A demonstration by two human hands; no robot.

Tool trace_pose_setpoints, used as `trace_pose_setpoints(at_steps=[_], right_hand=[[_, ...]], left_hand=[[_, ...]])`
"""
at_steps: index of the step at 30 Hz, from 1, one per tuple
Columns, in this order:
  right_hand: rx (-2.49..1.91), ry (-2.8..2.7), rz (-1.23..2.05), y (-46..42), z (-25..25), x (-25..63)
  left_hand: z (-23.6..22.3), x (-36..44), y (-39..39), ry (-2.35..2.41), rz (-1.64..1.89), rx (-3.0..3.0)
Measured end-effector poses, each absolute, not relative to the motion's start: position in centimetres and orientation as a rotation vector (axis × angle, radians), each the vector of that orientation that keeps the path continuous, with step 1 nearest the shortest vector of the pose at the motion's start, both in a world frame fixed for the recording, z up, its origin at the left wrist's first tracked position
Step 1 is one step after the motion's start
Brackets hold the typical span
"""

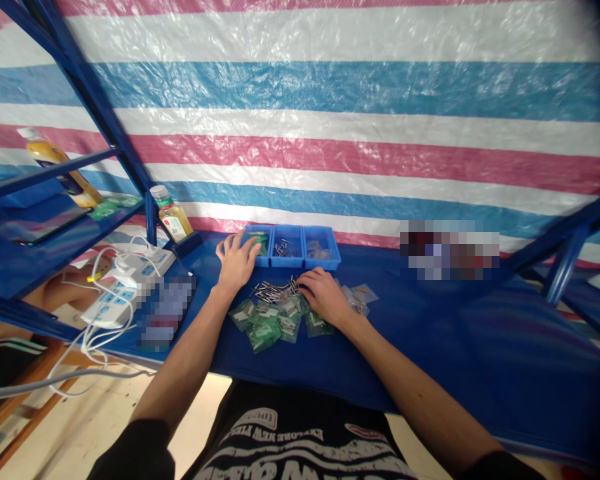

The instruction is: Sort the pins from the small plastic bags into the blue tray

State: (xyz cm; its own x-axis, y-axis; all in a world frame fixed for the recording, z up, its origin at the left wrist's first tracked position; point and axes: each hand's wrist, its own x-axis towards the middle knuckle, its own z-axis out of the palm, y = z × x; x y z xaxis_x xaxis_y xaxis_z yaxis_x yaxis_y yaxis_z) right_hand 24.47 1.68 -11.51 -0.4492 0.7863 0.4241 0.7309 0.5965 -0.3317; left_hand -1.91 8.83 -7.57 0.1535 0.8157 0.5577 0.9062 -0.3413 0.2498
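Note:
My left hand point(237, 261) is open, its fingers spread at the rim of the left blue bin point(263, 262), which holds green plastic bags point(258, 241). My right hand point(325, 295) has its thumb and fingers drawn together at the right end of a loose heap of screws point(270, 292); what is between the fingertips is too small to make out. Just below lie several small clear-and-green packets point(265, 330) with metal pieces inside. More screws point(285, 249) lie in the middle bin point(287, 263). Clear bags point(319, 251) fill part of the right bin point(322, 265).
Clear packets point(363, 293) lie right of my right hand. On the left are a phone point(167, 311), a power strip point(115, 300) with tangled white cables and a bottle point(171, 215). Blue metal posts point(130, 167) frame the blue table point(430, 333). Another person's arm point(55, 290) shows at far left.

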Motion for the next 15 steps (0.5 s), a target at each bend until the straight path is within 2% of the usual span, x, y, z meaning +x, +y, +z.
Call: trace_pose_setpoints(at_steps=[7,15], right_hand=[[-1.193,-2.29,0.148,1.7,-11.4,24.5],[-1.193,-2.296,0.135,1.5,-10.9,24.5]], left_hand=[[-5.6,-0.1,6.0,-1.335,-1.286,-2.47],[-5.2,1.3,4.8,-1.085,-1.189,-2.791]])
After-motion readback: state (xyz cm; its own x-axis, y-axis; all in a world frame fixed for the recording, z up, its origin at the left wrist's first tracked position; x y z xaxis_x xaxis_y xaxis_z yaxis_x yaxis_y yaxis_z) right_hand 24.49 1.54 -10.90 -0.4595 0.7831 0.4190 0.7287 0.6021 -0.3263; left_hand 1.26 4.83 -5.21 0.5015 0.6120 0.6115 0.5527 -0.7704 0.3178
